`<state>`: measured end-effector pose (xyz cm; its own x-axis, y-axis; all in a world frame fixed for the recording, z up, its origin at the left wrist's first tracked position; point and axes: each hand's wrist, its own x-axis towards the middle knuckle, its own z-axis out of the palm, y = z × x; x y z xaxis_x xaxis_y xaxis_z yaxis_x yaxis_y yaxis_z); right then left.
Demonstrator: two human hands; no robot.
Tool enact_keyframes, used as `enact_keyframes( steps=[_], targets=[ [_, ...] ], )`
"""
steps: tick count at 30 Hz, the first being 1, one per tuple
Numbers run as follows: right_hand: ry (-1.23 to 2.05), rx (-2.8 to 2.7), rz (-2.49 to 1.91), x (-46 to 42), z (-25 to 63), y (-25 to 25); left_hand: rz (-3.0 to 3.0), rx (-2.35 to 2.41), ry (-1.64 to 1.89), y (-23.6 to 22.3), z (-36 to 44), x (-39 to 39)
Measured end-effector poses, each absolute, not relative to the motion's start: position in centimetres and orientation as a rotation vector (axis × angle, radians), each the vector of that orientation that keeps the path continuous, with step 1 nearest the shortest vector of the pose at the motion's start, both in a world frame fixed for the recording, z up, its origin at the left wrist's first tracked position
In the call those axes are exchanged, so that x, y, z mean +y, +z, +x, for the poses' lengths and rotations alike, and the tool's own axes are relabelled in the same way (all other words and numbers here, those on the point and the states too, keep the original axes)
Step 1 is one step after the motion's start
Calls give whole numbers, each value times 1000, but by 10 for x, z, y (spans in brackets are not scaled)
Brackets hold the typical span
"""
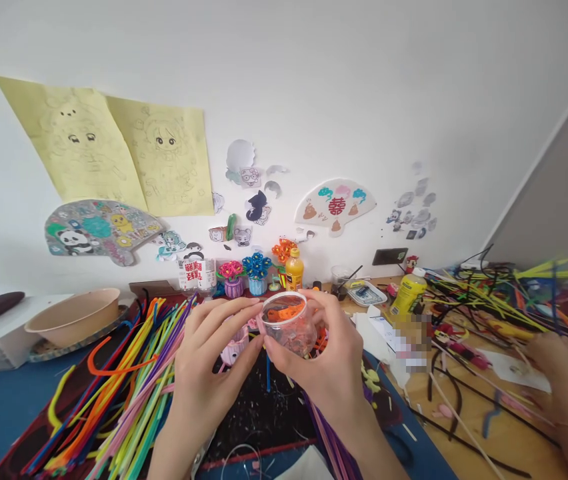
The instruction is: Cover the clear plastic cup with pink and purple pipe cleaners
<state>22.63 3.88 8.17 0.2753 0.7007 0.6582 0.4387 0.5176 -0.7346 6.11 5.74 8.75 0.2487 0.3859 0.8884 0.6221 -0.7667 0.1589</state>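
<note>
Head view: at the centre of the frame the right hand (337,350) grips a clear, round plastic cup (287,328), its fingers hiding the cup's right side. Bright orange fuzzy material (285,312) shows through the cup; whether inside or behind, I cannot tell. The left hand (207,357) has its fingers parted at the cup's left rim; contact is unclear. It partly covers a pale pink object (234,350). At the right edge, another person's hand (561,363) is blurred, the arm cut off.
</note>
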Motion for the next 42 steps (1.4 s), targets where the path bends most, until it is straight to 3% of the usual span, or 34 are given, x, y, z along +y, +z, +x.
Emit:
enact_keyframes(
  steps=[20, 42],
  targets=[
    [970, -1317, -896, 50, 238, 80, -2418, -954, -1592, 90, 65, 48],
    [1008, -1293, -852, 56, 238, 77, -2399, -957, -1548, 89, 67, 46]
  ],
)
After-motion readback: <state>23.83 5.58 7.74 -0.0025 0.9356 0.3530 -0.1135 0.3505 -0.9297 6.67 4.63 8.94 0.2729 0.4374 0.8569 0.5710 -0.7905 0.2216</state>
